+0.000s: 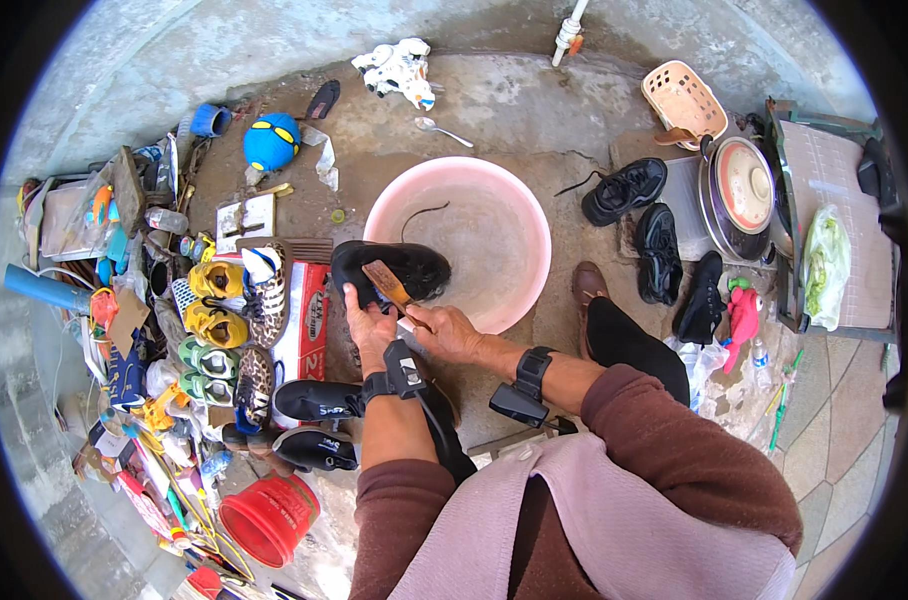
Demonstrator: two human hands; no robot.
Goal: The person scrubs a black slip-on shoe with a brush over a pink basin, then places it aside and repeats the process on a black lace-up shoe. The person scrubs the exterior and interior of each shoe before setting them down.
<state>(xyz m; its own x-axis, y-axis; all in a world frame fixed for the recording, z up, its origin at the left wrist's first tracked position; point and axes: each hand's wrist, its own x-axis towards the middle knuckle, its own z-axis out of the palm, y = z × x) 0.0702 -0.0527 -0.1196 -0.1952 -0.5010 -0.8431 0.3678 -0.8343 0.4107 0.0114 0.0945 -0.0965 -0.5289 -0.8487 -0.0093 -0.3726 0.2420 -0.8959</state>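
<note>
A dark, wet-looking shoe (421,263) hangs over the left rim of a pink basin (536,215), its lace trailing into the bowl. My left hand (370,326) grips the shoe by its near left side, thumb along the edge. In my right hand (450,334) is the handle of a wooden brush (387,282), whose head rests against the shoe; its bristles are hidden. The basin holds shallow, cloudy water. Just left of my left forearm sit two more black shoes with white lettering, one (317,400) above the other (315,449).
Right of the basin stand several black shoes (658,255). Behind them are a lidded pot (739,190) and a peach basket (682,100). Patterned and yellow shoes (214,325) crowd the left, near a red bucket (270,520). A spoon (442,131) lies beyond the basin.
</note>
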